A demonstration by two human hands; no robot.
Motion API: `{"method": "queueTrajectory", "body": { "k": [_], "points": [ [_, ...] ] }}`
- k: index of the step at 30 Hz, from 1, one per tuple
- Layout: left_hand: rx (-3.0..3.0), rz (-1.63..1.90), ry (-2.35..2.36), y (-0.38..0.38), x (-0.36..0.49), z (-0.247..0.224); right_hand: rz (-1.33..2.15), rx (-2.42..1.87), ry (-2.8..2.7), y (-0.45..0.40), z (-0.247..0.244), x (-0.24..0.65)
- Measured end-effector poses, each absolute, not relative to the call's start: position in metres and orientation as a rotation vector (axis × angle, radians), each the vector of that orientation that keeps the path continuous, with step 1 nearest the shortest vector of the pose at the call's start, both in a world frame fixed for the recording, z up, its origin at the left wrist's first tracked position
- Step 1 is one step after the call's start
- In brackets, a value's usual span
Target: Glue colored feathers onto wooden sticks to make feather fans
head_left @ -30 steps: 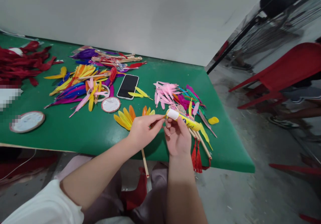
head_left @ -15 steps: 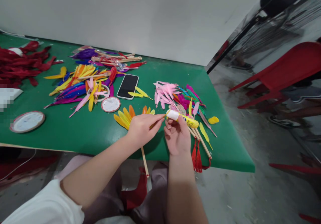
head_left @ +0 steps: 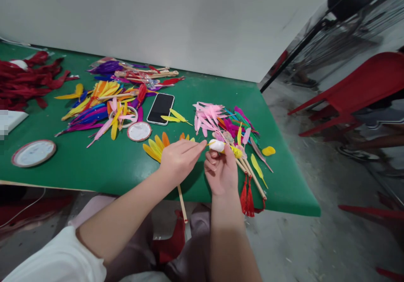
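My right hand is wrapped round a white and yellow glue tube, which lies nearly level above the table edge. My left hand pinches a slim yellow feather, its thin end at the white end of the tube; the fingers hide the rest. Under the left hand lies a fan of yellow and orange feathers with a wooden stick handle sticking out past the table edge. Right of the right hand are more wooden sticks with red tassels hanging down.
On the green table are pink feathers, a phone, two loose yellow feathers, two round white discs, mixed coloured feathers and dark red strips. A red chair stands to the right.
The glue tube has turned in my right hand, so less of its yellow part shows. My right hand has shifted slightly left; my left hand stays nearly in place.
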State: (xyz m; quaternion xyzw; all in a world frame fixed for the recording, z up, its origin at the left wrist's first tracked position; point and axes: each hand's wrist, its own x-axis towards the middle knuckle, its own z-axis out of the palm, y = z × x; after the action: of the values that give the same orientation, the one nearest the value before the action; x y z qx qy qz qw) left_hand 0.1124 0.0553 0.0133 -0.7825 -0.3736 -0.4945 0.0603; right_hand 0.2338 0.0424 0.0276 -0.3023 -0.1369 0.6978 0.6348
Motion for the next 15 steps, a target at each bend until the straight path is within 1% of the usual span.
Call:
{"method": "queueTrajectory", "body": {
  "k": [6,15],
  "points": [
    [-2.366,-1.421,-1.048,0.0562,0.1108,0.0097,1.632,-0.662,-0.244,0.0429,0.0281,0.2345],
    [-2.279,-1.521,-1.178,0.0585,0.1097,0.0155,1.697,-0.641,-0.270,0.0426,0.0257,0.2317]
  ]
}}
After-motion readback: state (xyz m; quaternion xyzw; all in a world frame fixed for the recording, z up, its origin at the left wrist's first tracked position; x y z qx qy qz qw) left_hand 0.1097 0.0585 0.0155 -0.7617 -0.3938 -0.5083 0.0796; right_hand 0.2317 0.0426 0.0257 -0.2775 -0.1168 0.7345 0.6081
